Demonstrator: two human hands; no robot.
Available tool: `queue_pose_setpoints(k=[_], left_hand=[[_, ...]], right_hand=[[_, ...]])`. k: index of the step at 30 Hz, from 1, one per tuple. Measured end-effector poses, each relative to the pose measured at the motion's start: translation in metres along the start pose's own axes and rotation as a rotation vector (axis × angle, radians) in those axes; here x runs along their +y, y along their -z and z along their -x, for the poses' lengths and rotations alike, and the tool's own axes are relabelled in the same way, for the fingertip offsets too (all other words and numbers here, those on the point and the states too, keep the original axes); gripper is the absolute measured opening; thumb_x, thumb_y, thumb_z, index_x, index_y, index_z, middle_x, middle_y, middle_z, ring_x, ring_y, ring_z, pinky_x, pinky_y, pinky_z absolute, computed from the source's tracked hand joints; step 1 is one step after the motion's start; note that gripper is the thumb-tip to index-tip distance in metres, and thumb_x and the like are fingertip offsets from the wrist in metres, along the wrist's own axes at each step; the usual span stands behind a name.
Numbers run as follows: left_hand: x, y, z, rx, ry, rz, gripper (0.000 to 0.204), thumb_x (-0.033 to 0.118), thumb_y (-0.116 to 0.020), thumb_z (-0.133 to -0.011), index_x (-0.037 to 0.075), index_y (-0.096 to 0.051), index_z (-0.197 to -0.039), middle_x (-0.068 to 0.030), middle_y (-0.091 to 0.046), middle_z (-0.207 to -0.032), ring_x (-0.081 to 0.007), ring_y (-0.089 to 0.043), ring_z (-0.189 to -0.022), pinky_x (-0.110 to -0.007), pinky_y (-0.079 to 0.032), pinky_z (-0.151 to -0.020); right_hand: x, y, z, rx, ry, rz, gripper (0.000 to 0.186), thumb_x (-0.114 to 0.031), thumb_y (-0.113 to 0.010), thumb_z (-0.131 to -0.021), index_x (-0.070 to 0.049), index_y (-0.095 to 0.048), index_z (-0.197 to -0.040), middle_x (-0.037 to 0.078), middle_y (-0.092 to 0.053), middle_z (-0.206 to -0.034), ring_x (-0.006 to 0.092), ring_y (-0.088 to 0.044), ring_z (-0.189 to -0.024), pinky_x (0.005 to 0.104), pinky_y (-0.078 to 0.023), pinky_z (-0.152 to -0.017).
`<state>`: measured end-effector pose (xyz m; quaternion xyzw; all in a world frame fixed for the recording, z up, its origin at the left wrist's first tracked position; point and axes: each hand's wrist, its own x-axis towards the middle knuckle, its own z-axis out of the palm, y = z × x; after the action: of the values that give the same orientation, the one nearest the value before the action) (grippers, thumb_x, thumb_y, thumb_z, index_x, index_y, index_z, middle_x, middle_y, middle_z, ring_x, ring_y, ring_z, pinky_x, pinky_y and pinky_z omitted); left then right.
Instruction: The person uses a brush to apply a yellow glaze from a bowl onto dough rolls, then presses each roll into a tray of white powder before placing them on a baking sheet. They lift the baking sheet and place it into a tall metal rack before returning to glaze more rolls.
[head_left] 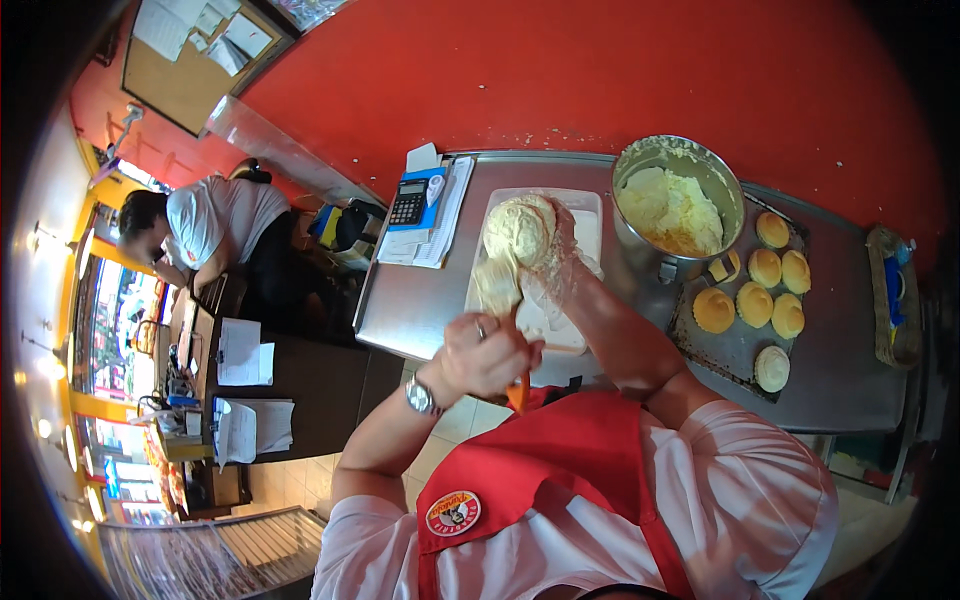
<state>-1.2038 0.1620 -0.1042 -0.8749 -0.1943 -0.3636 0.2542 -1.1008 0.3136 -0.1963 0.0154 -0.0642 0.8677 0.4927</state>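
My left hand [487, 355] is closed around the orange handle of a spatula [497, 287], whose blade is smeared with pale cream. That blade touches a rounded, cream-covered cake [519, 228], which rests in my right hand [568, 248]. Cream coats my right fingers, and the underside of the cake is hidden. Both hands are over a white plastic tray [577, 338] with cream smears in it. To the right stands a metal pot [627, 232] filled with pale cream and yellowish bits.
A dark baking tray [728, 347] holds several golden cakes [764, 268] and one cream-covered cake [771, 368]. A calculator [409, 203] lies with papers at the steel table's left end. A wicker basket [893, 340] is far right. Another person [225, 225] leans over a dark counter [320, 395].
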Motion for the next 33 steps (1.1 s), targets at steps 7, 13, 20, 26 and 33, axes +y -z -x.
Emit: queue_pose_setpoints(k=[7,13,20,26,33], left_hand=[[-0.103,0.003,-0.059,0.425,1.266,0.608,0.023,0.014,-0.064,-0.085,0.001,-0.056,-0.068,-0.0044,-0.055,-0.062,-0.0089,-0.049,-0.054,-0.027,-0.037,-0.048],[-0.052,-0.005,-0.056,-0.086,0.439,0.075,0.011,0.011,-0.067,-0.076,0.012,-0.060,-0.068,-0.0029,-0.057,-0.065,-0.0129,-0.057,-0.057,-0.026,-0.043,-0.049],[-0.065,-0.023,-0.068,-0.049,0.837,0.286,0.018,0.015,-0.068,-0.080,0.003,-0.058,-0.070,-0.0065,-0.057,-0.062,-0.0126,-0.056,-0.054,-0.028,-0.044,-0.048],[-0.106,-0.014,-0.096,0.204,1.081,0.295,0.016,0.010,-0.065,-0.082,0.002,-0.058,-0.070,-0.0046,-0.059,-0.058,-0.0078,-0.056,-0.055,-0.028,-0.043,-0.046],[-0.021,-0.026,-0.076,-0.358,0.510,0.119,0.004,0.008,-0.064,-0.072,0.006,-0.063,-0.076,-0.0050,-0.055,-0.064,-0.0182,-0.054,-0.055,-0.030,-0.043,-0.048]], right_hand=[[0.001,-0.069,0.039,0.263,-0.048,0.252,0.034,-0.033,-0.051,-0.083,-0.002,-0.063,-0.080,0.013,-0.064,-0.077,0.0258,-0.062,-0.065,0.0365,-0.054,-0.058],[-0.015,-0.027,0.011,0.109,0.045,0.203,0.028,-0.030,-0.052,-0.082,-0.005,-0.060,-0.073,0.010,-0.061,-0.070,0.0229,-0.061,-0.063,0.0358,-0.053,-0.057],[-0.019,-0.011,0.007,0.165,-0.133,0.164,0.024,-0.026,-0.051,-0.082,-0.005,-0.062,-0.081,0.013,-0.064,-0.077,0.0247,-0.063,-0.063,0.0366,-0.054,-0.059],[-0.016,-0.039,0.015,0.320,-0.039,0.310,0.028,-0.029,-0.047,-0.081,-0.004,-0.061,-0.080,0.013,-0.062,-0.074,0.0254,-0.063,-0.063,0.0365,-0.053,-0.058],[-0.028,-0.002,0.002,0.131,-0.117,0.235,0.031,-0.034,-0.047,-0.086,-0.007,-0.060,-0.077,0.009,-0.062,-0.075,0.0238,-0.061,-0.065,0.0354,-0.052,-0.059]])
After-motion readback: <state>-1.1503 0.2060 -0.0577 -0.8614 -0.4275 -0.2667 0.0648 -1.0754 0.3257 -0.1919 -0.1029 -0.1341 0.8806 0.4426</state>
